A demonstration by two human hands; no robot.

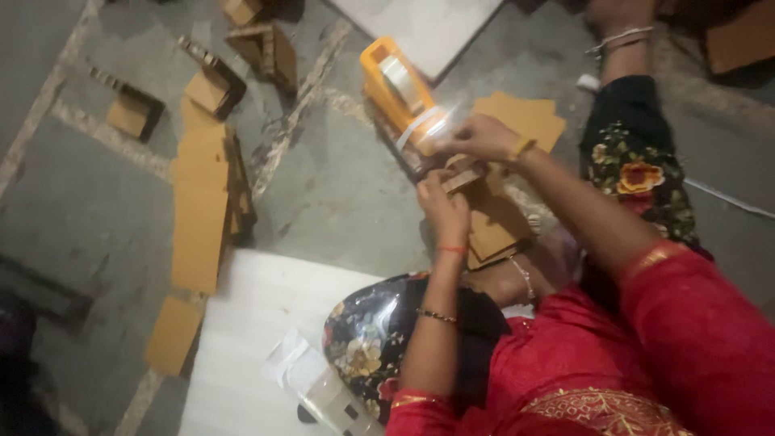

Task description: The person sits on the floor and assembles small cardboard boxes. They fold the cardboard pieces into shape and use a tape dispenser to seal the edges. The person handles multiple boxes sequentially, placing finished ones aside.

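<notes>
My right hand pinches a strip of clear tape drawn from the orange dispenser; my left hand grips a small cardboard box above my lap. The strip could curl and stick to itself (it hangs unsupported), or land crooked if the box tilts.

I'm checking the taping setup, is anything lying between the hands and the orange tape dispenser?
Nothing visible does. The right hand already pinches a strip of clear tape running from the orange tape dispenser, and the left hand holds a small cardboard piece just below.
</notes>
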